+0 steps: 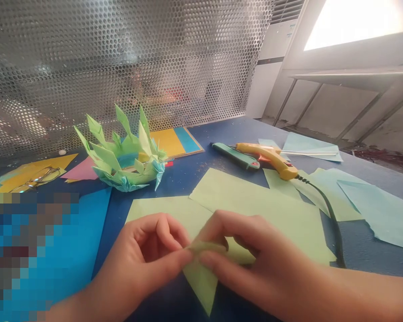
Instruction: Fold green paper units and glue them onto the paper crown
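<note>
A small folded piece of light green paper (204, 281) is pinched between my two hands, its pointed end hanging down toward me. My left hand (151, 255) grips its left edge with thumb and forefinger. On the other side my right hand (245, 255) pinches the paper's upper part, the fingertips of both hands nearly meeting. Sheets of light green paper (262, 210) lie flat on the blue table just beyond my hands. Farther back at the left stands a ring of folded green and blue paper (124, 156) with upright leaf-like points.
A yellow glue gun (268, 156) with a black cord (332, 219) lies beside a green utility knife (235, 156). Pale blue paper (386, 210) is spread at the right. Glasses (40, 176) rest on yellow paper at the left. A perforated metal screen (137, 58) borders the table's back.
</note>
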Motion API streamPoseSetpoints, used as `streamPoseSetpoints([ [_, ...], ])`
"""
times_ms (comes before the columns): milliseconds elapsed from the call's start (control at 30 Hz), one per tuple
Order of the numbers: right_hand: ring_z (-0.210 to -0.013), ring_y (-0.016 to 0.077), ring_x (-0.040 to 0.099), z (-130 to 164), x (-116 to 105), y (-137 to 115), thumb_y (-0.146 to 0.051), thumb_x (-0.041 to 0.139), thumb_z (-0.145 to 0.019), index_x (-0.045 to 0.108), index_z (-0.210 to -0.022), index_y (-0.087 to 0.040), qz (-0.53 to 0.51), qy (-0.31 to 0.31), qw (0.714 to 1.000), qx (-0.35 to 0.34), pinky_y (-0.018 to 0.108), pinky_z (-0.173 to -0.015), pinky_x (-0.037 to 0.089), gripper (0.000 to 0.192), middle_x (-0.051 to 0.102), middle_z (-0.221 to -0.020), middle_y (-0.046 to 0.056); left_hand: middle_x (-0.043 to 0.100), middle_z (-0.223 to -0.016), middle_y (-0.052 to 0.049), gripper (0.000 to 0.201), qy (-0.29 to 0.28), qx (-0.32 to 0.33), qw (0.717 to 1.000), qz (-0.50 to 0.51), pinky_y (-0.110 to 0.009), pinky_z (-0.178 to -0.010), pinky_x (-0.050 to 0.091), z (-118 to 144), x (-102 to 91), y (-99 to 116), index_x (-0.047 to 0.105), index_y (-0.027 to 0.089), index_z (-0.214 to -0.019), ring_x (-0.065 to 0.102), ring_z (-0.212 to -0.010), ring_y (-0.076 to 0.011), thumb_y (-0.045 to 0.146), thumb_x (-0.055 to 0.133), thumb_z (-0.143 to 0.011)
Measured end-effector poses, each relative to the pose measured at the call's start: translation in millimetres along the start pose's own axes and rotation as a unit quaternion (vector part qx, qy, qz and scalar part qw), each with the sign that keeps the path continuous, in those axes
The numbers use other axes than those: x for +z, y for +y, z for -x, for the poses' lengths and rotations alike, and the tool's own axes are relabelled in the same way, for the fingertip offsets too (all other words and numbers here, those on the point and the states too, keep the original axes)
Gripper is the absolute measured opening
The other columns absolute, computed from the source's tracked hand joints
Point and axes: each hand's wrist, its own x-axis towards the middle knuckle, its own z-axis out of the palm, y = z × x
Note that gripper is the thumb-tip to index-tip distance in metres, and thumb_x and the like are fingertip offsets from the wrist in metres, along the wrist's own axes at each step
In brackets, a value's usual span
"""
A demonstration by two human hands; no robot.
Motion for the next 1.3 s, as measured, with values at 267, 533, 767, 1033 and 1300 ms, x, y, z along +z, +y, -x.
streamPoseSetpoints([
  [267, -0.062, 0.0109, 0.064, -0.5, -3.1, 0.0, -0.014, 0.063, -0.085, 0.07, -0.083, -0.022, 0.038, 0.01, 0.998, 0.04, 0.019, -0.062, 0.05, 0.011, 0.073, -0.07, -0.003, 0.068, -0.077, 0.003, 0.03, -0.013, 0.021, 1.0, 0.006, -0.013, -0.059, 0.048, 0.5, -4.2, -2.2, 0.059, 0.017, -0.057, 0.059, -0.067, -0.0081, 0.02, 0.083, -0.075],
  [533, -0.067, 0.0061, 0.064, 3.2, -1.5, 2.5, -0.011, 0.064, -0.087, 0.066, -0.099, -0.024, 0.037, -0.002, 0.998, -0.042, 0.013, -0.069, 0.051, 0.018, 0.069, -0.077, -0.007, 0.077, -0.082, 0.002, 0.016, -0.027, 0.002, 0.998, -0.051, -0.017, -0.072, 0.055, 0.0, -4.0, -2.5, 0.074, 0.024, -0.086, 0.071, -0.081, -0.014, 0.023, 0.085, -0.075],
  [767, -0.071, 0.0102, 0.062, 1.2, -1.3, 7.0, -0.005, 0.061, -0.074, 0.064, -0.107, -0.025, 0.05, 0.053, 0.997, -0.009, 0.02, -0.071, 0.053, 0.038, 0.063, -0.077, -0.006, 0.075, -0.082, 0.004, 0.017, 0.06, 0.057, 0.996, -0.033, -0.012, -0.068, 0.057, 0.3, 2.2, -2.2, 0.077, 0.027, -0.086, 0.071, -0.08, -0.0122, 0.012, 0.079, -0.078],
  [1033, -0.064, 0.0087, 0.061, -4.6, -3.7, 2.2, -0.001, 0.064, -0.072, 0.074, -0.079, -0.018, -0.006, 0.11, 0.992, -0.065, 0.016, -0.06, 0.052, 0.021, 0.064, -0.068, -0.003, 0.08, -0.088, 0.002, 0.01, -0.032, 0.022, 0.996, -0.076, -0.017, -0.08, 0.056, -3.4, -1.0, -0.1, 0.084, 0.029, -0.085, 0.073, -0.09, -0.0168, 0.023, 0.076, -0.084],
  [1300, -0.07, 0.0043, 0.066, 1.5, -5.5, 1.5, -0.006, 0.083, -0.073, 0.071, -0.087, -0.02, 0.029, 0.165, 0.97, -0.174, 0.01, -0.073, 0.057, 0.024, 0.067, -0.101, -0.001, 0.082, -0.075, 0.003, 0.008, -0.031, -0.023, 0.995, -0.094, -0.018, -0.072, 0.058, -3.0, -0.2, 1.4, 0.086, 0.028, -0.083, 0.074, -0.074, -0.0152, 0.024, 0.08, -0.08],
])
